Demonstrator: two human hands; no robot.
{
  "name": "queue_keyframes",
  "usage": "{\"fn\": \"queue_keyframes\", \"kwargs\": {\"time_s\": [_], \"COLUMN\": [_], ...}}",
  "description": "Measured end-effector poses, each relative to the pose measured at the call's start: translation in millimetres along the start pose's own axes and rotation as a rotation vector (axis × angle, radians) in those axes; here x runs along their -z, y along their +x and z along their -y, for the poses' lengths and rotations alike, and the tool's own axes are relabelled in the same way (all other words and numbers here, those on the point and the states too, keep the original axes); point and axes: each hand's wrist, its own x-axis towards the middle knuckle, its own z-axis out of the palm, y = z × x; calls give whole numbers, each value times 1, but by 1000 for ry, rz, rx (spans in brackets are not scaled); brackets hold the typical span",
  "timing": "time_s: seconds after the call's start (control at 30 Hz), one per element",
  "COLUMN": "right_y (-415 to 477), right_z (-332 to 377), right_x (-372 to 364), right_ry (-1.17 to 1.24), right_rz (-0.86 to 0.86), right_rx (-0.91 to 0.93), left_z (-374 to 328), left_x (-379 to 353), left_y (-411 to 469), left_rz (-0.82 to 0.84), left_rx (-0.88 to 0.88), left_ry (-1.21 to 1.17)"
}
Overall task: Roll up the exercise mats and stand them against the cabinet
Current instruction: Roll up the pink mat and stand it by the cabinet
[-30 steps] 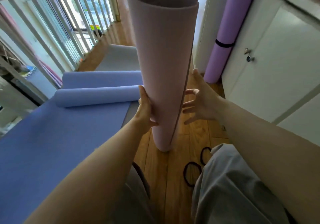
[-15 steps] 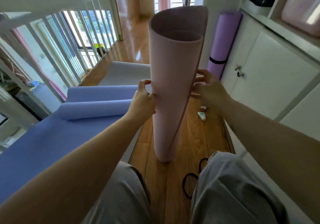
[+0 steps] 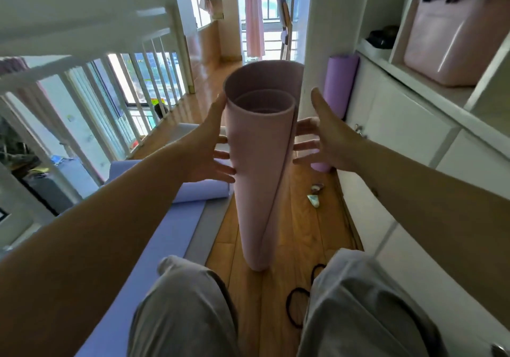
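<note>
Here, a loosely rolled pink mat stands upright on the wooden floor at the centre of the view, its open top end toward the camera and its outer flap loose down the 3 o'clock side. The person's hands flank its upper part. The left hand, at 9 o'clock of the roll, is spread wide, thumb up beside the rim and straight fingertips touching the roll's side. The right hand, at 3 o'clock, is likewise spread, its fingers reaching to the loose flap; whether they touch it cannot be told. Neither hand curls around the mat.

At 1 o'clock of the pink roll, a rolled purple mat stands on end against the white cabinet. At 8 o'clock, a partly rolled blue mat lies on the floor beside a white railing. Black elastic bands lie on the floor at 5 o'clock of the pink roll's base, between the person's grey-clad knees. A pink box sits on the shelf above the cabinet.
</note>
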Motion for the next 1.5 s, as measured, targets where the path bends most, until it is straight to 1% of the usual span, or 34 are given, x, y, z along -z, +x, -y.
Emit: {"fn": "queue_keyframes", "kwargs": {"time_s": [0.07, 0.13, 0.27, 0.33, 0.47, 0.63, 0.77, 0.93, 1.13, 1.23, 1.37, 1.5], "right_y": [-4, -8, -8, -8, -7, 6, 13, 21, 34, 40, 45, 54], "right_z": [3, 11, 36, 45, 56, 71, 78, 81, 73, 63, 45, 20], "right_x": [1, 4, 14, 12, 3, -4, 0, 2, -2, -4, -11, -17], "right_ry": [-7, -32, -39, -44, -121, -124, -92, -251, -331, -315, -274, -253], "right_rz": [25, 90, 238, 241, 257, 337, 331, 327, 342, 339, 298, 261], "right_rx": [0, -26, -170, -192, -170, -227, -295, -314, -345, -348, -359, -388], "left_z": [-3, -4, -8, -12, -24, -34, -38, -40, -42, -39, -26, -5], "left_x": [0, 1, -3, -4, -3, -9, -12, -16, -18, -17, -10, -6], "left_y": [-5, -10, -18, -20, -23, -17, -8, 4, 16, 23, 36, 49], "left_rz": [4, 5, -35, -52, -49, -9, -14, -24, -6, -36, 12, 13], "left_rx": [-12, -13, -16, -35, -40, -29, 3, 39, 40, 35, 69, 97], "left_ry": [15, 9, -7, -12, 11, 63, 92, 135, 141, 149, 173, 146]}}
